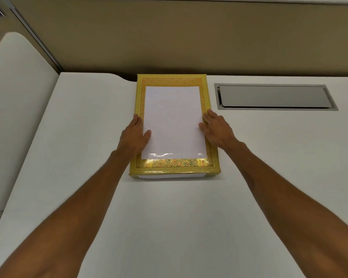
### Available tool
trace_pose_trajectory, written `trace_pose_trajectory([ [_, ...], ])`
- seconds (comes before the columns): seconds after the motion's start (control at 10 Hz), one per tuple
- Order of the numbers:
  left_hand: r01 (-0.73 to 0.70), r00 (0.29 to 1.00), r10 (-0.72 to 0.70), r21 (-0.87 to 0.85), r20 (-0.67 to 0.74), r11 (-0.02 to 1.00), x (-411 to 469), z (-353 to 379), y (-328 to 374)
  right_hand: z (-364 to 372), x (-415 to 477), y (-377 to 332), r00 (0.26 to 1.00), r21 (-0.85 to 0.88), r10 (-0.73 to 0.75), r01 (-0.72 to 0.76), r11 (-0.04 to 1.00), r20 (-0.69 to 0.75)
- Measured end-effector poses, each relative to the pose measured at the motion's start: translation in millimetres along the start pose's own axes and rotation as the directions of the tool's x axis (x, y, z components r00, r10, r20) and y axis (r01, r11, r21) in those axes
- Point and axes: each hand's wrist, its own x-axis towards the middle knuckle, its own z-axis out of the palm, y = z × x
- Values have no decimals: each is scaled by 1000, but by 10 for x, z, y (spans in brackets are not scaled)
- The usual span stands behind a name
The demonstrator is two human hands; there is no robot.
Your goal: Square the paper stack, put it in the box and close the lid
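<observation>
A flat gold box [174,169] with an ornate border lies on the white desk, its lid down. White paper [173,119] shows through the lid's glossy middle panel, and a white edge shows under the lid at the front. My left hand [134,137] holds the lid's left side, thumb on top and fingers along the edge. My right hand [217,129] holds the lid's right side the same way, thumb on the panel's rim.
A grey metal cable hatch [273,97] is set into the white desk [169,217] to the right of the box. A beige partition wall [189,37] stands right behind the box. A second white surface [18,117] adjoins on the left.
</observation>
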Motion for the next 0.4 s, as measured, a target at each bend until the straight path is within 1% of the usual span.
trace_pose_trajectory([
  [0.1, 1, 1000, -1, 3, 6, 1000, 6, 0, 2, -4, 16, 22, 1000, 21, 17, -17, 1000, 6],
  [0.3, 10, 999, -10, 14, 35, 1000, -15, -15, -1, -19, -55, -15, 998, -3, 38, -38, 999, 50],
  [0.4, -81, 996, 84, 152, -15, 985, -54, -27, 11, -26, -131, -64, 999, -101, 29, -30, 994, -15],
])
